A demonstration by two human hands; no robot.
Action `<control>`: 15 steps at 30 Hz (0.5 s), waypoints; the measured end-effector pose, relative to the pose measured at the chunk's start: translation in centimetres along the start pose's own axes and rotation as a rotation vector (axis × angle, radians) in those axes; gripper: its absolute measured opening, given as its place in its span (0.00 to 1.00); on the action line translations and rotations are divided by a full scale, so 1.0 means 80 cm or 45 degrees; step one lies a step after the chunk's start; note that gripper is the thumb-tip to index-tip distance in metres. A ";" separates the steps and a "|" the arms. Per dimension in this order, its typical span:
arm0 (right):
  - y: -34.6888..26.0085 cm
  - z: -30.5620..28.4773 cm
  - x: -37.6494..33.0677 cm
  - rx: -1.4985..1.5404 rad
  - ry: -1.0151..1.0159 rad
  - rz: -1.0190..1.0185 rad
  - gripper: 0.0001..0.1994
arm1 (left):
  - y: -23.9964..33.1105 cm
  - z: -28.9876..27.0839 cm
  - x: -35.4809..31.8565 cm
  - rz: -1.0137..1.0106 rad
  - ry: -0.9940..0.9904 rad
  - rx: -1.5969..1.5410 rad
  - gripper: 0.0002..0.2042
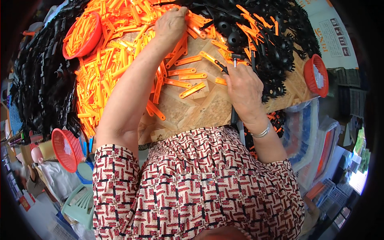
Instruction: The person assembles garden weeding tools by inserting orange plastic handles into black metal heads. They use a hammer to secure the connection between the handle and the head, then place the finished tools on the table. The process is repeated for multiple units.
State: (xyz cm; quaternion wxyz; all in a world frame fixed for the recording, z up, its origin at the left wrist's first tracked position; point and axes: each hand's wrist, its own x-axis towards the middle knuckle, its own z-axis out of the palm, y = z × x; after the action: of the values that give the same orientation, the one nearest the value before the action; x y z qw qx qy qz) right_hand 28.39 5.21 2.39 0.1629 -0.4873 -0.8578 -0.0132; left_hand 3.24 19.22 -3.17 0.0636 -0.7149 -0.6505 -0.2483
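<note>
My left hand point(171, 25) reaches to the far side of the table, over the heap of orange plastic strips point(96, 76). Its fingers are curled together, and what they hold, if anything, is hidden. My right hand point(245, 86), with a silver bangle at the wrist, is closed around a small hammer-like tool point(235, 116). A black grip shows below the hand, and a metal shaft with a dark crosspiece above it. Close to that hand's thumb lies an orange strip with a black end point(214, 60). Several loose orange strips point(192, 90) lie between the hands.
Black toothed plastic parts point(276, 60) are piled on the right, and long black parts point(40, 80) at the left. Red baskets stand around: one with orange strips point(84, 36), one at the right edge point(316, 76), one at the lower left point(68, 150). A green chair point(80, 206) is behind.
</note>
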 end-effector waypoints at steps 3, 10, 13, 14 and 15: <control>0.003 0.009 -0.001 -0.004 -0.020 0.015 0.09 | -0.029 0.011 -0.008 -0.021 -0.032 -0.361 0.13; 0.002 0.012 0.020 0.220 0.151 -0.061 0.12 | -0.030 -0.105 -0.087 -0.451 -0.375 -1.280 0.12; -0.011 0.003 0.034 0.716 0.099 -0.074 0.16 | 0.001 -0.131 -0.125 -0.623 -0.308 -1.636 0.12; -0.020 0.006 0.043 0.895 0.119 -0.098 0.16 | 0.010 -0.137 -0.135 -0.588 -0.337 -1.663 0.12; -0.025 0.010 0.049 0.966 0.101 -0.126 0.16 | 0.018 -0.142 -0.143 -0.584 -0.408 -1.711 0.12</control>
State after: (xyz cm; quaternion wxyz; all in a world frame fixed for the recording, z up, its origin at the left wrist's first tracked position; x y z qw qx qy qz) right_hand 24.68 7.58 3.04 0.3637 -0.3494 -0.8173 0.2785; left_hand 1.21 4.02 2.00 -0.5388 -0.4729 -0.4924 -0.4936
